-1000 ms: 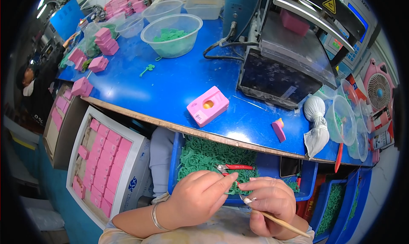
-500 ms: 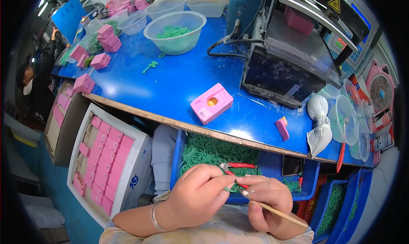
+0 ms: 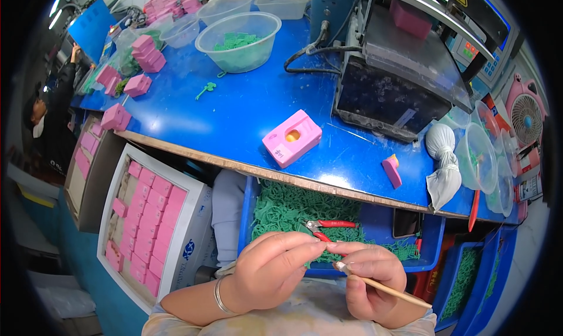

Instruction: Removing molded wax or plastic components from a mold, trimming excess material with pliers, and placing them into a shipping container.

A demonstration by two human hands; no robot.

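Note:
My left hand (image 3: 275, 271) is closed in a pinch above the near edge of a blue tray (image 3: 430, 245). A small green piece sits at its fingertips, mostly hidden. My right hand (image 3: 375, 280) is closed round a thin wooden-handled tool (image 3: 390, 289), its pale tip close to the fingertips. The handle slants down to the right. The two hands nearly touch at the fingertips. Just beyond them, red-handled cutting pliers (image 3: 331, 224) lie open on a heap of small green pieces (image 3: 293, 204) in the tray.
On the blue table (image 3: 234, 130) are an open pink mould block (image 3: 291, 137), a pink wedge (image 3: 392, 170), a white cloth bag (image 3: 441, 160) and a bowl of green pieces (image 3: 237, 57). A black press machine (image 3: 399, 89) stands right. Pink blocks fill a box (image 3: 202, 218). A person (image 3: 56, 119) is far left.
My fingertips have drawn together, and the green piece between them is now more hidden. The tool has shifted slightly to the right with my right hand. The view has moved a little.

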